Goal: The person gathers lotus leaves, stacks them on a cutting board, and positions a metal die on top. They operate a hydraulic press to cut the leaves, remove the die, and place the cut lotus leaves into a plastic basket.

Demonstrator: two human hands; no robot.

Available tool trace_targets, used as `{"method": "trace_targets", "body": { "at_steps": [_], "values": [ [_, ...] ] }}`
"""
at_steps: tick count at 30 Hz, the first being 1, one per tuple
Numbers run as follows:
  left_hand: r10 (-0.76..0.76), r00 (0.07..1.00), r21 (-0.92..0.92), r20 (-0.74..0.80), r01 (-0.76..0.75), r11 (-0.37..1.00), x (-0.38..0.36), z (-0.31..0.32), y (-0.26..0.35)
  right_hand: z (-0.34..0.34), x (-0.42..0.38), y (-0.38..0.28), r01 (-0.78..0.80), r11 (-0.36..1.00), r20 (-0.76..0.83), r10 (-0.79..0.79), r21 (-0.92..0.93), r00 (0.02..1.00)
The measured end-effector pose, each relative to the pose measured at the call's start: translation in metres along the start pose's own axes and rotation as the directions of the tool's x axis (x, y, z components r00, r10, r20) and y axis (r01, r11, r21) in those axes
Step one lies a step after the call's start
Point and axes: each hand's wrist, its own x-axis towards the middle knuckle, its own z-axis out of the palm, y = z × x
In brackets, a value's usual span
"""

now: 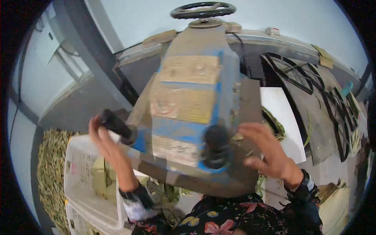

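In front of me stands a blue press-like machine [184, 129], its swing head covered with worn, dusty labels. A black handle [115, 123] sticks out at its left, and a black knob-like grip [216, 147] is at its front right. My left hand [105, 143] is at the outer end of the left handle, fingers stretched up beside it; blur hides whether it touches. My right hand [270, 152] is open, fingers pointing at the machine's right side, apart from the right grip. Green leaves [274, 123] lie partly hidden beyond my right hand, on a white board [288, 117].
A black handwheel [203, 10] tops the machine. Black metal cutting frames [309, 78] lie at the right. White plastic crates [92, 196] holding leaf pieces stand at the lower left beside a heap of leaf scraps [51, 168]. A bundle of pale leaves [335, 203] is at the lower right.
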Motion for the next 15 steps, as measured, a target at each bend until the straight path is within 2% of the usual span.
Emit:
{"method": "trace_targets", "body": {
  "at_steps": [1,2,3,5,6,7,9,11,12,13,14,15],
  "values": [
    [0.220,0.974,0.182,-0.062,-0.205,0.962,-0.010,-0.004,0.012,0.003,0.001,0.013,-0.087,0.995,-0.145,0.081,-0.039,0.986],
    [0.225,0.969,0.118,0.100,-0.236,0.965,-0.020,-0.005,0.025,0.006,0.000,0.031,-0.179,0.982,-0.283,0.155,-0.062,0.947],
    [0.137,0.971,-0.004,0.194,-0.139,0.990,-0.066,0.027,0.029,-0.036,-0.016,0.067,-0.308,0.925,-0.310,0.232,-0.222,0.922],
    [0.178,0.898,-0.075,0.403,-0.161,0.984,-0.092,0.040,0.032,-0.035,-0.034,0.137,-0.475,0.803,-0.456,0.292,-0.360,0.841],
    [0.208,0.930,-0.058,0.302,-0.199,0.978,-0.078,0.041,0.020,-0.025,-0.032,0.161,-0.551,0.763,-0.495,0.353,-0.339,0.794],
    [0.207,0.932,-0.061,0.298,-0.198,0.978,-0.070,0.039,0.007,-0.027,-0.037,0.180,-0.549,0.762,-0.494,0.350,-0.343,0.795],
    [0.041,0.978,0.102,0.206,-0.063,0.993,-0.046,0.021,-0.018,-0.025,-0.045,0.208,-0.754,0.597,-0.406,0.639,-0.273,0.653],
    [0.040,0.983,0.171,0.179,-0.071,0.983,-0.034,0.013,-0.020,-0.016,-0.039,0.210,-0.764,0.571,-0.395,0.655,-0.300,0.645],
    [0.137,0.958,0.468,0.252,-0.245,0.849,-0.034,0.011,-0.017,-0.012,-0.033,0.205,-0.766,0.538,-0.371,0.671,-0.351,0.641],
    [0.203,0.913,0.695,0.353,-0.401,0.597,-0.033,0.008,-0.016,-0.006,-0.025,0.200,-0.765,0.508,-0.349,0.688,-0.396,0.636],
    [0.256,0.816,0.607,0.519,-0.562,0.561,-0.045,0.011,-0.020,-0.002,-0.018,0.194,-0.769,0.510,-0.350,0.690,-0.385,0.633],
    [-0.137,0.604,0.565,0.785,-0.608,0.558,-0.060,0.036,-0.015,-0.001,-0.017,0.193,-0.765,0.514,-0.341,0.691,-0.388,0.638]
  ]
}}
